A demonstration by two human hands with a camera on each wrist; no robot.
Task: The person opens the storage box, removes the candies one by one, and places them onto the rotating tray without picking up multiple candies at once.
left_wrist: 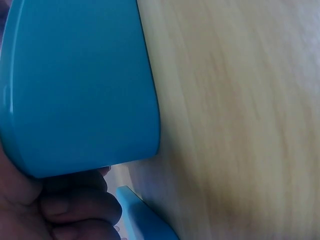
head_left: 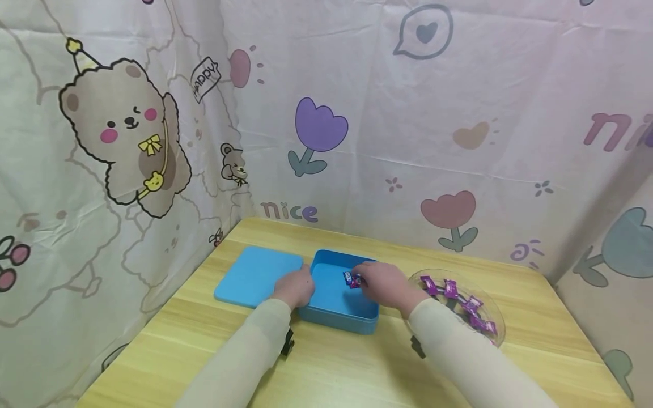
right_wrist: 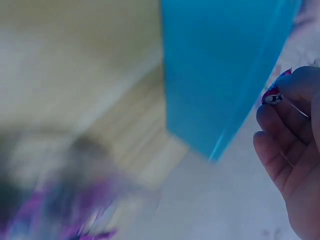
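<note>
A blue rectangular box (head_left: 334, 321) stands uncovered on the wooden table. My left hand (head_left: 296, 287) grips its left side wall, fingers curled against the outside in the left wrist view. Over the box's right part, my right hand (head_left: 386, 285) pinches a small wrapped candy (right_wrist: 273, 96) between thumb and fingers. Beside those fingertips in the head view shows a blue-and-white wrapper (head_left: 348, 277); whether it lies on the box floor or is held, I cannot tell. Purple-wrapped candies (head_left: 450, 288) sit on a clear round plate (head_left: 502, 324), partly hidden by my right forearm.
Flat on the table left of the box is a blue lid (head_left: 255, 276), close to my left hand. Printed curtains (head_left: 377, 124) hang behind the table (head_left: 377, 374) and along both sides. Dark wrist cameras (head_left: 288, 343) sit under both sleeves.
</note>
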